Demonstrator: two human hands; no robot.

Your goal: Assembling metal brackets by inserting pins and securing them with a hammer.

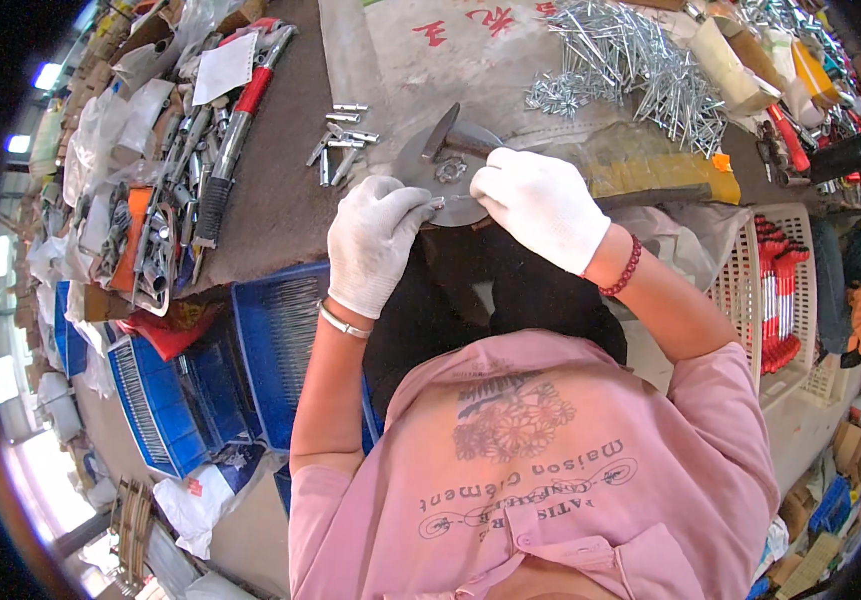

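My left hand (378, 240), in a whitish glove, is closed in a pinch on a small metal sleeve (437, 203), whose end shows past the fingertips. Just to its right, my gloved right hand (540, 205) is also pinched; what lies between its fingers is too small to make out. Both hands are over the near edge of a round grey metal plate (415, 160). A hammer (440, 132) lies on this plate, its handle partly hidden by my right hand. Near the hammer sits a small notched metal ring (450, 170).
Several metal sleeves (345, 138) lie left of the plate. A heap of thin metal pins (640, 75) is at the back right. Tools and parts crowd the left, with a red-and-black bar (235, 135). Blue crates (275, 330) stand below left; a white basket (745, 290) holds red-handled tools (778, 290).
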